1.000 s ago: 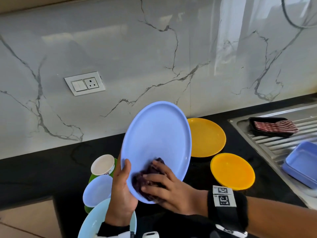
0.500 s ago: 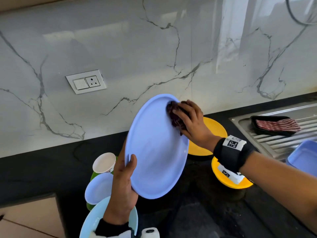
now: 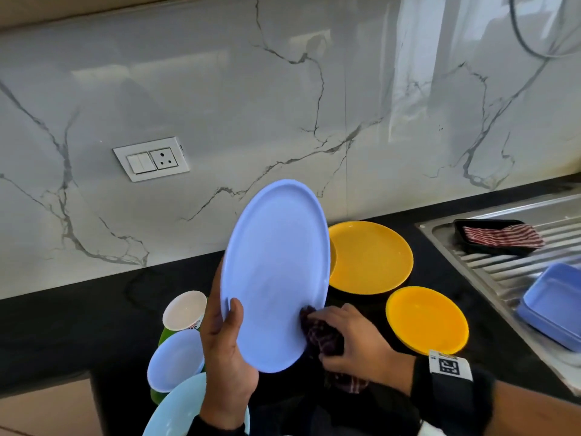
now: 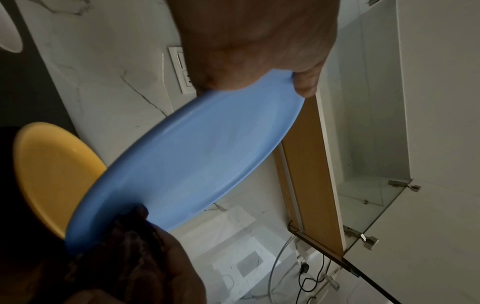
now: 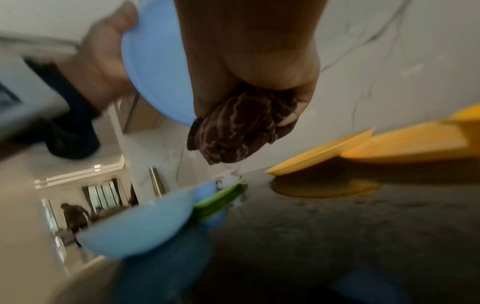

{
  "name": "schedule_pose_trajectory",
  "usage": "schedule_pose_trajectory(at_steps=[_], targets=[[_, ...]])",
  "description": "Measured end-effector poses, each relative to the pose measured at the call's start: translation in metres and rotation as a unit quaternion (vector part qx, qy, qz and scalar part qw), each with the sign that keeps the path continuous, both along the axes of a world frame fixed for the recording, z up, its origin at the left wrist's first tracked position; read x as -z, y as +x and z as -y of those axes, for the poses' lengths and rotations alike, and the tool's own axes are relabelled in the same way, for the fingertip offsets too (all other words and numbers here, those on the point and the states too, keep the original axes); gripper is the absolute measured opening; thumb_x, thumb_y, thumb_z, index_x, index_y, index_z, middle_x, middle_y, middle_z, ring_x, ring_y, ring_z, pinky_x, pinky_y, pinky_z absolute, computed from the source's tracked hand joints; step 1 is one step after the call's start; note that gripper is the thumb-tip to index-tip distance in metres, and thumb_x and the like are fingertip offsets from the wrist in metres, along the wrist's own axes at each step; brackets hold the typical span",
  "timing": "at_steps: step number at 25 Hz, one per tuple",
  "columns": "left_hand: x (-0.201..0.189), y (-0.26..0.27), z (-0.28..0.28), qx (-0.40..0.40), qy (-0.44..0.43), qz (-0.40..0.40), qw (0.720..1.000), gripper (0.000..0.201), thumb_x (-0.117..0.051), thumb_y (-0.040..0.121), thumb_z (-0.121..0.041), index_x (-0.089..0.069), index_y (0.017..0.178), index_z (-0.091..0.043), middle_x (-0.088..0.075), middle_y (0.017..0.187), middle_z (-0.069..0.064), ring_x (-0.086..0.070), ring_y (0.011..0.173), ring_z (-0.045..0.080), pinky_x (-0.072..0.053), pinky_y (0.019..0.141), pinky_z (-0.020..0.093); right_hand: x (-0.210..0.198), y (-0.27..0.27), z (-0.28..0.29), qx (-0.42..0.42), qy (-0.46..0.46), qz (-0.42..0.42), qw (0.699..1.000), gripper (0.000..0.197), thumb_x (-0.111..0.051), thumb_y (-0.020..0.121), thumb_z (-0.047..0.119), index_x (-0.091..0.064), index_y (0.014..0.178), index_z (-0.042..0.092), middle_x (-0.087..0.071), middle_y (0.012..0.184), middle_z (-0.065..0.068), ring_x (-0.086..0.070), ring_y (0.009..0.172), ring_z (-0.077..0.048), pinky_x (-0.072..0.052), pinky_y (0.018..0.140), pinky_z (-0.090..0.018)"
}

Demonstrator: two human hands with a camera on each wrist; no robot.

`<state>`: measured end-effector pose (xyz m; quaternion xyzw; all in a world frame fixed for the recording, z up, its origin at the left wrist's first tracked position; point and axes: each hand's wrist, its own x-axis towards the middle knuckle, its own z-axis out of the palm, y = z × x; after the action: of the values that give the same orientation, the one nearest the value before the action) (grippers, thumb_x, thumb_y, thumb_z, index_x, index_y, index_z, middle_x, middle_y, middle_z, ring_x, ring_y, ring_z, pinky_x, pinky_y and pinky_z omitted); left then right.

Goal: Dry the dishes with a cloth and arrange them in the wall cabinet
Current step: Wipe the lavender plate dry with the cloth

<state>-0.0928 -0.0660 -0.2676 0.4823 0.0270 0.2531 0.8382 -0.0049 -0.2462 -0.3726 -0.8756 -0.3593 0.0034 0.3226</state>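
your left hand (image 3: 228, 350) pinches the tilted round periwinkle-blue plastic plate (image 3: 275, 275) above the black counter (image 3: 78, 313) while your right hand (image 3: 355, 338) clutches the bunched dark maroon checked cloth (image 3: 320, 336) at its lower rim (a hard wipe there could lever the plate from your thumb).

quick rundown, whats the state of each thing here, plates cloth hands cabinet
blue plate: held up on edge, tilted
left hand: grips the blue plate's lower rim
dark cloth: bunched against the plate's lower right edge
right hand: grips the cloth
two yellow plates: flat on the counter
cabinet door: open
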Motion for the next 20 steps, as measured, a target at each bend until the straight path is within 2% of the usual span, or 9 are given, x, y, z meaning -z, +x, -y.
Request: schedule_pose_trajectory(at_steps=[2,4,6,7,10,13,16,18,20], targets=[[0.004,0.001,-0.004,-0.019,-0.027,0.000,0.999,0.090,-0.084,0.064,-0.055,-0.051,0.140,-0.018,-0.057,0.137,0.013,-0.054,0.125,0.037,-0.053,0.096,0.043,-0.008,-0.011,-0.004,-0.048,0.037,-0.042,0.997,0.069,-0.068,0.068,0.045,-0.050,0.134,0.040,-0.047,0.128,0.031,-0.043,0.104,-0.008,-0.043,0.091,-0.025],[0.004,0.001,-0.006,-0.028,-0.042,0.000,0.999,0.098,-0.085,0.062,-0.054,-0.046,0.143,-0.013,-0.056,0.137,0.014,-0.054,0.125,0.038,-0.052,0.096,0.044,-0.014,-0.012,-0.003,-0.088,0.066,-0.066,0.992,0.067,-0.073,0.069,0.040,-0.050,0.132,0.042,-0.046,0.128,0.033,-0.045,0.111,-0.007,-0.039,0.096,-0.021],[0.003,0.000,-0.004,-0.032,-0.037,0.001,0.999,0.094,-0.086,0.060,-0.054,-0.051,0.139,-0.017,-0.060,0.134,0.011,-0.057,0.122,0.035,-0.054,0.093,0.041,-0.014,-0.006,0.000,-0.119,0.054,-0.051,0.990,0.069,-0.074,0.068,0.037,-0.046,0.132,0.044,-0.044,0.132,0.026,-0.044,0.115,-0.012,-0.039,0.098,-0.022],[0.002,-0.001,-0.004,-0.028,-0.032,0.006,0.999,0.089,-0.087,0.059,-0.054,-0.055,0.135,-0.021,-0.062,0.131,0.008,-0.060,0.119,0.032,-0.055,0.092,0.040,-0.012,-0.001,0.003,-0.124,0.025,-0.018,0.992,0.071,-0.073,0.068,0.037,-0.042,0.132,0.045,-0.043,0.133,0.020,-0.044,0.115,-0.015,-0.042,0.095,-0.025],[-0.002,-0.007,-0.008,-0.003,-0.004,0.020,1.000,0.071,-0.086,0.057,-0.057,-0.068,0.121,-0.032,-0.067,0.124,0.001,-0.063,0.114,0.025,-0.056,0.091,0.038,-0.005,0.029,0.013,-0.068,-0.083,0.154,0.982,0.076,-0.073,0.063,0.035,-0.040,0.131,0.041,-0.042,0.131,0.007,-0.048,0.104,-0.025,-0.049,0.083,-0.033],[-0.003,-0.012,-0.010,0.021,0.028,-0.001,0.999,0.071,-0.087,0.052,-0.061,-0.070,0.116,-0.036,-0.068,0.123,0.000,-0.065,0.113,0.022,-0.056,0.090,0.038,-0.021,0.068,0.024,0.040,-0.109,0.244,0.963,0.065,-0.068,0.069,0.029,-0.044,0.128,0.040,-0.040,0.132,-0.001,-0.052,0.100,-0.033,-0.052,0.075,-0.043],[-0.002,-0.015,-0.009,0.042,0.057,-0.020,0.997,0.071,-0.089,0.041,-0.064,-0.073,0.107,-0.043,-0.071,0.118,-0.006,-0.066,0.111,0.019,-0.057,0.086,0.032,-0.058,0.093,0.027,0.103,-0.080,0.301,0.945,0.046,-0.045,0.078,0.038,-0.049,0.124,0.038,-0.037,0.134,-0.006,-0.052,0.098,-0.038,-0.052,0.071,-0.047],[-0.001,-0.016,-0.008,0.052,0.080,-0.028,0.995,0.071,-0.090,0.037,-0.064,-0.073,0.104,-0.049,-0.070,0.118,-0.010,-0.065,0.112,0.015,-0.057,0.087,0.029,-0.086,0.098,0.020,0.119,-0.035,0.309,0.943,0.046,-0.045,0.077,0.037,-0.053,0.122,0.033,-0.036,0.137,-0.008,-0.049,0.098,-0.037,-0.051,0.076,-0.046],[0.000,-0.016,-0.006,0.055,0.080,-0.041,0.994,0.071,-0.094,0.034,-0.052,-0.074,0.102,-0.046,-0.072,0.115,-0.008,-0.067,0.107,0.016,-0.058,0.079,0.027,-0.112,0.091,0.006,0.114,0.047,0.303,0.945,0.052,-0.053,0.070,0.031,-0.057,0.122,0.026,-0.031,0.141,-0.007,-0.047,0.102,-0.036,-0.049,0.083,-0.042]])
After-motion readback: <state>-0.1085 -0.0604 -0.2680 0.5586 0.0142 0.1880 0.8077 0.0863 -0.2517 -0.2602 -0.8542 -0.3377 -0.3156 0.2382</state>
